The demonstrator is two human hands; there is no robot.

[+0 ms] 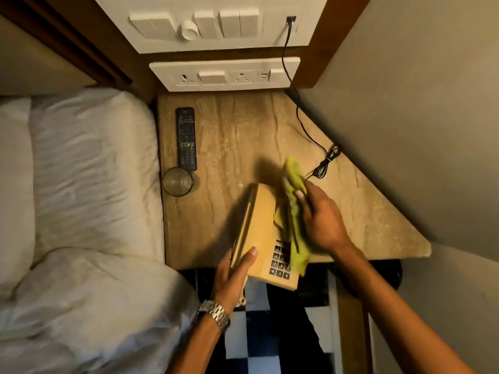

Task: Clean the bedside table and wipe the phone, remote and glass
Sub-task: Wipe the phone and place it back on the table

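Observation:
A beige desk phone (263, 225) is lifted and tilted over the front edge of the marble bedside table (229, 136). My left hand (236, 273) grips its near left side, by the handset. My right hand (322, 220) holds a green cloth (293, 209) pressed against the phone's right side, and the cloth covers part of the keypad. A black remote (186, 138) lies along the table's left edge. Just in front of the remote stands an empty glass (178, 181).
A black cable (299, 114) runs from the wall socket panel (225, 74) to a bundled coil on the table's right side. The bed with white pillows (81, 184) borders the table on the left. A grey wall (405, 130) slants along the right. Checkered floor lies below.

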